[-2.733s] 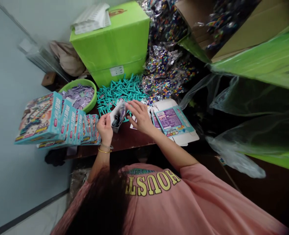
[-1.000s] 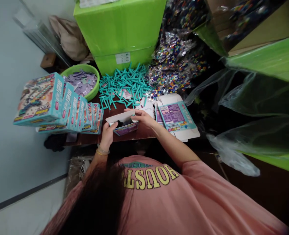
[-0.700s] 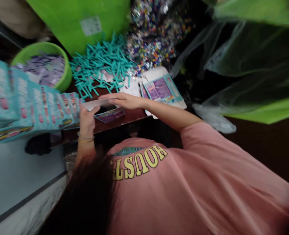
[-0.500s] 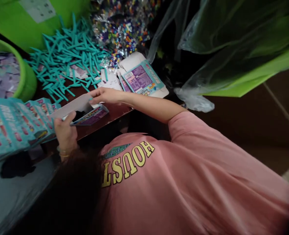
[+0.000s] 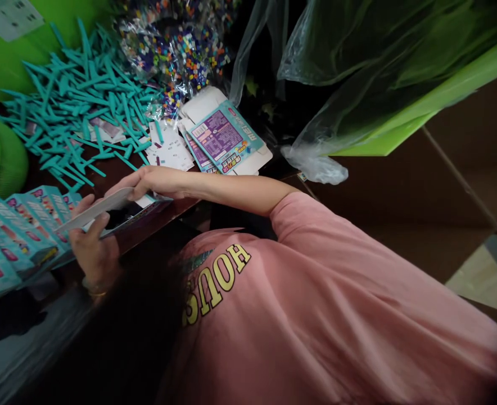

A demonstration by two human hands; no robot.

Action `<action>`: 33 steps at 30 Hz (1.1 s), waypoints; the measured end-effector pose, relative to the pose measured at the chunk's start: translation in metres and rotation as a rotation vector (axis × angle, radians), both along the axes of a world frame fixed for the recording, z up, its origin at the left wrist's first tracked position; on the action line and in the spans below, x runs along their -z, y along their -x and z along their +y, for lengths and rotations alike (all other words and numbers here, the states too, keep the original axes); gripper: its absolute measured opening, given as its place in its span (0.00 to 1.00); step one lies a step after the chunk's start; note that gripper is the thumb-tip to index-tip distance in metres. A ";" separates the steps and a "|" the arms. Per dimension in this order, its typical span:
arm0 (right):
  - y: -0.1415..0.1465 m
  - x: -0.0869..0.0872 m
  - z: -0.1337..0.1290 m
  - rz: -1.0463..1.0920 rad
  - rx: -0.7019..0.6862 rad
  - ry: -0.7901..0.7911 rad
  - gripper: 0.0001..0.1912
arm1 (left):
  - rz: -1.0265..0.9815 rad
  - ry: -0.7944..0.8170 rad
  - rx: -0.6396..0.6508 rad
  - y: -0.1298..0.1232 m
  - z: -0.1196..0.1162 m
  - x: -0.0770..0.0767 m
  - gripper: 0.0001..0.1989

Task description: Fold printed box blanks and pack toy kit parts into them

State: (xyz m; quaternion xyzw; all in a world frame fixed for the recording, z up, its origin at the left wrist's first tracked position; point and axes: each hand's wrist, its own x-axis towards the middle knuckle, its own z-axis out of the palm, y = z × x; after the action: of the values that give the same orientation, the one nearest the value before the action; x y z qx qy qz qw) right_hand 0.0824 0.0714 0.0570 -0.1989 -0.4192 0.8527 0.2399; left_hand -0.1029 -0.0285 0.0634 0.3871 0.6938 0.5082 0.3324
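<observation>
A small cardboard box (image 5: pixel 136 212), with its white flap (image 5: pixel 94 211) raised, is held between my two hands over the table edge. My left hand (image 5: pixel 92 242) grips the box's left end, thumb inside the flap and fingers behind it. My right hand (image 5: pixel 149 183) is at the other end, its fingers bent over the flap and the rim. Something dark shows in the box opening; I cannot make out what it is. Flattened teal and purple boxes (image 5: pixel 223 135) lie on the table just beyond my right forearm.
A heap of teal plastic tools (image 5: pixel 92 107) covers the table's back left. Clear bags of coloured beads (image 5: pixel 181 56) lie beside it. Filled-out teal boxes (image 5: pixel 8 242) stand in a row at left, near a green basket (image 5: pixel 4 152). Plastic sheeting (image 5: pixel 316 163) hangs at right.
The view has shifted, so the table things sit further left. The box has tipped, showing less of its printed side, and my right hand has moved further along the flap.
</observation>
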 end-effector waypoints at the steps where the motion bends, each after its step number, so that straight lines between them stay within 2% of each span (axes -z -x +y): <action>1: 0.003 0.001 -0.001 -0.006 0.026 -0.005 0.18 | -0.046 -0.010 -0.004 -0.002 0.001 -0.002 0.23; 3: 0.009 0.004 -0.003 -0.060 0.058 -0.053 0.22 | -0.129 -0.005 -0.019 -0.007 0.003 -0.006 0.28; 5: 0.012 0.005 -0.005 -0.132 0.066 -0.162 0.23 | -0.142 0.005 -0.060 -0.009 0.003 -0.007 0.25; 8: 0.006 0.003 -0.007 -0.151 0.141 -0.417 0.18 | -0.095 -0.022 -0.118 -0.009 0.002 -0.002 0.17; 10: -0.004 0.002 -0.007 -0.151 0.190 -0.601 0.18 | -0.118 -0.055 -0.124 -0.007 0.000 0.006 0.18; 12: -0.014 0.005 -0.004 -0.195 0.241 -0.816 0.18 | -0.178 -0.083 -0.119 -0.002 0.000 0.015 0.19; 15: -0.021 0.013 0.006 -0.276 0.273 -1.257 0.18 | -0.233 -0.143 -0.037 0.006 0.000 0.024 0.15; 18: -0.018 0.020 0.008 -0.342 0.200 -1.596 0.18 | -0.223 -0.199 0.054 0.011 -0.001 0.028 0.13; 20: -0.013 0.019 0.003 -0.388 0.138 -1.652 0.20 | -0.219 -0.223 0.077 0.011 -0.003 0.029 0.13; 23: -0.005 0.012 -0.006 -0.421 0.069 -1.593 0.24 | -0.248 -0.252 0.102 0.011 -0.003 0.033 0.14; 30: 0.006 0.002 -0.003 -0.432 0.123 -1.435 0.18 | -0.350 -0.366 0.224 0.022 -0.007 0.045 0.15; 33: 0.003 0.003 0.000 -0.441 0.122 -1.505 0.17 | -0.174 -0.476 0.299 0.032 -0.017 0.041 0.18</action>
State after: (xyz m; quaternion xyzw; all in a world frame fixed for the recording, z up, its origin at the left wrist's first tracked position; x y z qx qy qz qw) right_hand 0.0797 0.0711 0.0544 -0.1705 -0.9103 0.2659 0.2677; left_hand -0.1351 -0.0453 0.0220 0.5070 0.4592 0.6333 0.3620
